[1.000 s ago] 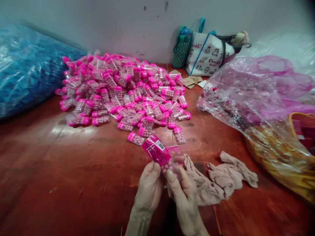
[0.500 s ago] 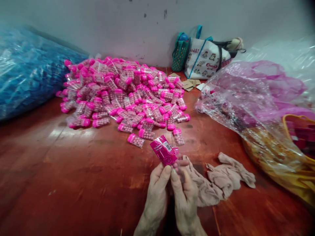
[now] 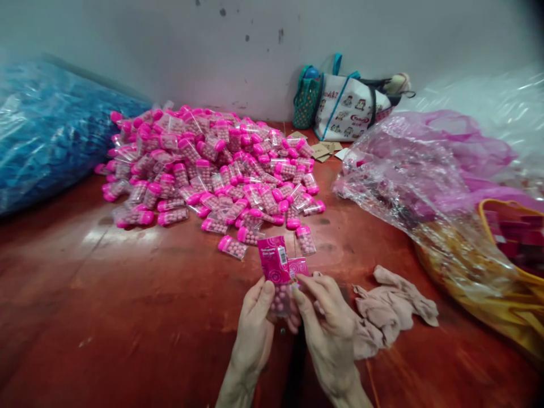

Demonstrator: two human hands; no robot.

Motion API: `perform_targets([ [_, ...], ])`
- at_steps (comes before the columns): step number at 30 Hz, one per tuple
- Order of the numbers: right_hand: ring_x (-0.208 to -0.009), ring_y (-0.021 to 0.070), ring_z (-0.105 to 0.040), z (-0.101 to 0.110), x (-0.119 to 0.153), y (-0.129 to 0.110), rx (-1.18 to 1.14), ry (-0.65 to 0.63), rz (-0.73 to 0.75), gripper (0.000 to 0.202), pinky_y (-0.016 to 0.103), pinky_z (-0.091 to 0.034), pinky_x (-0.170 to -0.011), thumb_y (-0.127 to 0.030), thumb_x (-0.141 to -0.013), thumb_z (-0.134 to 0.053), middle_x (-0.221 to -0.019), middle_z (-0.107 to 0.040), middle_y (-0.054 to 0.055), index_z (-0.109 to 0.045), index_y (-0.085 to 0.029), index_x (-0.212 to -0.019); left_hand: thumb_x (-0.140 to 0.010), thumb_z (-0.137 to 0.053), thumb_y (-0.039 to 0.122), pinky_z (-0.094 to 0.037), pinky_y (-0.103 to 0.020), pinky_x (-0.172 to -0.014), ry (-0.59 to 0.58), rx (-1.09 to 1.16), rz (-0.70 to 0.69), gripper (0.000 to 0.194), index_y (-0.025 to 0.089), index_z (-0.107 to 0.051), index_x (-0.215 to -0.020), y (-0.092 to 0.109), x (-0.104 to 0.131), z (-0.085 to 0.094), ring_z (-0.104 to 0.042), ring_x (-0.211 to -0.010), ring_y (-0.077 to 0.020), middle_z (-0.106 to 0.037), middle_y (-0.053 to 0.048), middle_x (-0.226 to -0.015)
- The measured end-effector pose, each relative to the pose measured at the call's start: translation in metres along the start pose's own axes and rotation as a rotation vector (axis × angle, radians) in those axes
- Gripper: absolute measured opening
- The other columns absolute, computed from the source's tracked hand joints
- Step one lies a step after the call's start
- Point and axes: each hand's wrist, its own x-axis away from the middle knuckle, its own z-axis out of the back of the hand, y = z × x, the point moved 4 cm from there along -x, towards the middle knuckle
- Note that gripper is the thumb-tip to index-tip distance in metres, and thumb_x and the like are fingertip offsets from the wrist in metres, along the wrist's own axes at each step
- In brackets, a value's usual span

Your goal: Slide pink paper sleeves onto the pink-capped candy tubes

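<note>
A red floor (image 3: pixel 148 294) extends before a pale wall (image 3: pixel 148 51). At far left, a clear bag of blue pieces (image 3: pixel 51 136) lies beside a heap of pink-capped containers (image 3: pixel 203 170) filled with pale pink balls. At right, clear and pink plastic sheeting (image 3: pixel 408 164) partly covers a yellow bag (image 3: pixel 488 314). A white printed tote (image 3: pixel 346 110) stands near the wall, with a green dotted pouch (image 3: pixel 306 105) at its left. A crumpled beige cloth (image 3: pixel 391 306) lies partly behind the right hand (image 3: pixel 334 326). The left hand (image 3: pixel 253 317) is clamped, thumb uppermost, on a pink-labelled packet (image 3: pixel 275 260) above the floor, in front of the heap. The right hand's fingers bend at the packet's right side, beside a second pink label (image 3: pixel 300 265); what they grip cannot be told.
</note>
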Motion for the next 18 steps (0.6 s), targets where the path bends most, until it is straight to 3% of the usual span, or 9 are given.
perform_targets([
  [4,-0.075,0.0158,-0.059,-0.004,0.002,-0.004,0.012,-0.025,0.139,0.025,0.027,-0.05,-0.065,-0.007,-0.088,-0.046,-0.083,-0.061,0.006,-0.057,-0.016,-0.109,-0.08,-0.056,0.038,-0.045,-0.021,-0.042,-0.078,-0.084,0.034,0.025,0.012,-0.058,-0.079,-0.005,0.002,-0.005,-0.058,-0.049,-0.0128,-0.062,-0.003,-0.059],
  [8,-0.08,0.0207,-0.058,-0.005,0.004,-0.006,0.2,-0.016,0.248,0.027,0.032,-0.05,-0.067,-0.011,-0.089,-0.043,-0.083,-0.062,0.01,-0.049,-0.011,-0.116,-0.082,-0.053,0.039,-0.039,-0.018,-0.039,-0.089,-0.176,0.011,0.026,0.014,-0.057,-0.082,-0.005,0.001,-0.003,-0.056,-0.048,-0.0107,-0.061,-0.002,-0.061],
  [12,-0.072,0.0217,-0.057,-0.007,0.001,-0.004,0.299,-0.111,0.206,0.02,0.035,-0.048,-0.063,-0.014,-0.092,-0.034,-0.078,-0.061,0.008,-0.052,-0.015,-0.1,-0.086,-0.049,0.036,-0.036,-0.016,-0.038,-0.115,-0.288,-0.011,0.023,0.015,-0.056,-0.084,-0.008,-0.002,0.002,-0.053,-0.046,-0.0081,-0.06,-0.001,-0.064],
  [18,-0.065,0.0207,-0.051,-0.01,0.0,0.002,0.323,-0.196,0.162,0.02,0.042,-0.045,-0.073,-0.011,-0.089,-0.033,-0.069,-0.053,0.005,-0.052,-0.016,-0.088,-0.085,-0.048,0.038,-0.035,-0.017,-0.036,-0.086,-0.293,-0.022,0.026,0.014,-0.058,-0.085,-0.014,-0.003,0.005,-0.049,-0.048,-0.0082,-0.054,0.0,-0.063],
])
